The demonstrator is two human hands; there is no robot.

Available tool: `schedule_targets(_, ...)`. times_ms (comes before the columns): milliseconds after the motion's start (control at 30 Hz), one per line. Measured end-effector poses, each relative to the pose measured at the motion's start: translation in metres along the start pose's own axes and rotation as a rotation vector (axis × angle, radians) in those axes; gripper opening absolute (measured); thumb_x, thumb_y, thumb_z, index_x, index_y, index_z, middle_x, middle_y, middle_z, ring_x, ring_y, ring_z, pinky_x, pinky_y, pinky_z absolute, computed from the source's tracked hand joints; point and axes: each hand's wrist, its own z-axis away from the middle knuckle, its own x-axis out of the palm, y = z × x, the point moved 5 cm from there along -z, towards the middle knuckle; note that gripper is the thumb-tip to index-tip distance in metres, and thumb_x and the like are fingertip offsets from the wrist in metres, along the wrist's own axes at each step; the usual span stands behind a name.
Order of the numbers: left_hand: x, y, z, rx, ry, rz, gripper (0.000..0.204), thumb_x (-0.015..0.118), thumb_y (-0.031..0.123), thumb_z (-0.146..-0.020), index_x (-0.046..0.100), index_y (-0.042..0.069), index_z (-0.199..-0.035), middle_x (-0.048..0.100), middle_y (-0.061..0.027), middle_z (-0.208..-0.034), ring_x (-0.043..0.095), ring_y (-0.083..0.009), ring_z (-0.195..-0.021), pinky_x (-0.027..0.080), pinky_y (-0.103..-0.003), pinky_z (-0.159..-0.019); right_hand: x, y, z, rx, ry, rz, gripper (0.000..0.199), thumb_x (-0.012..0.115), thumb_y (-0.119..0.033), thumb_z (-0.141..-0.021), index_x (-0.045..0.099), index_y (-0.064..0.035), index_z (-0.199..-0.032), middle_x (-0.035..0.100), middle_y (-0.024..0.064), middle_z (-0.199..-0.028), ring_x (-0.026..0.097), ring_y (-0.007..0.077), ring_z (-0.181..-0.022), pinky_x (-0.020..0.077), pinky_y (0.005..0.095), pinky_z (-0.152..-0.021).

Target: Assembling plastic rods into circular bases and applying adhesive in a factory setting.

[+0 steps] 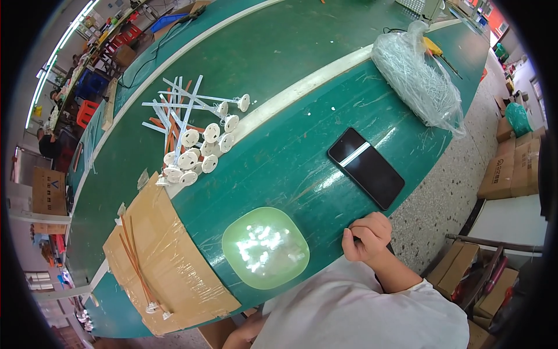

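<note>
My right hand [369, 237] is curled into a loose fist at the near edge of the green table, just below a black smartphone [367, 168]. Nothing shows sticking out of its fingers. Of my left arm [244, 333], only a part is visible at the lower edge beside my white shirt, and the hand itself is out of sight. Between the two arms, a light green bowl [232, 264] holds many small shiny pieces. Farther off lies a pile of white round discs [190, 138] with pale and orange-brown strips attached.
A taped cardboard sheet [174, 256] lies at the left, with a few thin brown strips [135, 262] on it. At the far right sits a clear plastic bag [415, 81] of thin translucent strips, near a yellow-handled tool [433, 47]. Cardboard boxes [511, 166] stand beyond the table's right edge.
</note>
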Motion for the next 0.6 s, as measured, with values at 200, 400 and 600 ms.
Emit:
schedule_targets(200,0.004,0.018,0.013,0.091,0.062,0.054,0.082,0.060,0.052,-0.091,0.033,0.002,-0.150,0.052,-0.0134,-0.141,0.052,-0.0231,-0.124,0.042,-0.034,-0.102,0.000,0.001,0.000,0.001,-0.005,-0.002,0.014,0.068,-0.001,-0.063,0.056,-0.0066,-0.064,0.058,0.0046,-0.065,0.047,0.0180,-0.048,0.0346,0.0289,-0.047)
schedule_targets(400,0.000,-0.013,-0.003,0.084,0.049,0.056,0.073,0.058,0.052,-0.092,0.042,0.006,-0.147,0.057,-0.0145,-0.135,0.054,-0.0242,-0.123,0.043,-0.035,-0.101,0.001,0.000,-0.001,0.003,-0.007,-0.005,0.014,0.068,0.000,-0.063,0.056,-0.0064,-0.063,0.058,0.0049,-0.065,0.048,0.0183,-0.048,0.0350,0.0290,-0.047)
schedule_targets(600,-0.006,-0.036,-0.017,0.224,0.128,-0.067,0.064,0.055,0.052,-0.094,0.051,0.008,-0.140,0.063,-0.0147,-0.127,0.058,-0.0246,-0.118,0.044,-0.035,-0.100,0.000,0.000,0.000,0.003,-0.008,-0.004,0.013,0.068,0.000,-0.063,0.056,-0.0063,-0.063,0.058,0.0054,-0.064,0.048,0.0185,-0.048,0.0356,0.0289,-0.048)
